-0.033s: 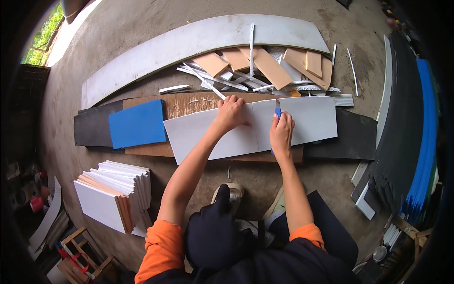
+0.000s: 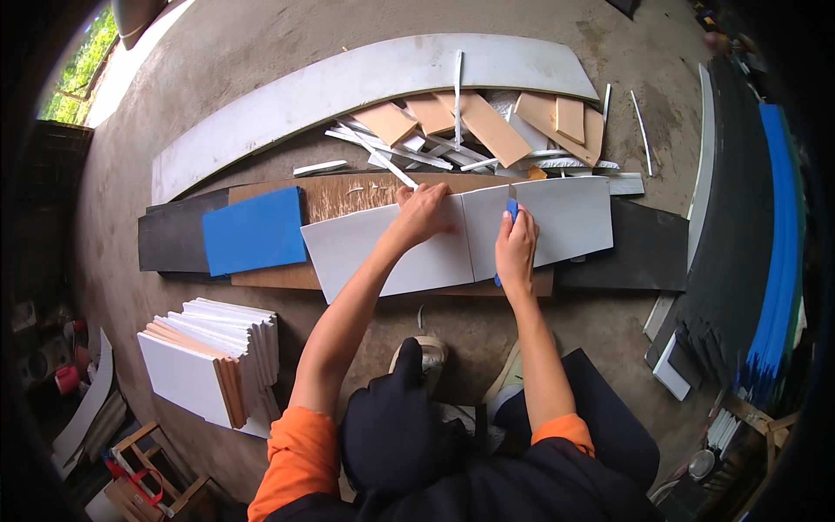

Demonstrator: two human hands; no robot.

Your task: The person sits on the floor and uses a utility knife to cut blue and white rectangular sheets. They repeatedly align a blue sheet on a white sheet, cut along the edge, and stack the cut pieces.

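A long white foam board (image 2: 383, 248) lies across a brown wooden board (image 2: 335, 191) in front of me. A dark line crosses its face between my hands, from the upper edge to the lower. My left hand (image 2: 423, 216) grips the board's far edge just left of that line, fingers bent over the edge and thumb on the face. To the right of the line, my right hand (image 2: 517, 244) is closed round a blue utility knife (image 2: 511, 209). The knife's blade points away from me, near the far edge; whether it touches the board I cannot tell.
A blue sheet (image 2: 254, 231) lies left of the white board, on a dark panel (image 2: 178, 235). Beyond are tan and white offcuts (image 2: 487, 129) and a long curved white panel (image 2: 383, 76). Cut sheets (image 2: 209, 361) stand stacked at near left. Long blue strips (image 2: 774, 252) lie right.
The line across the white board looks darker and wider, and its two parts sit at a slight angle. Both hands keep nearly the same place; the whole view has shifted slightly.
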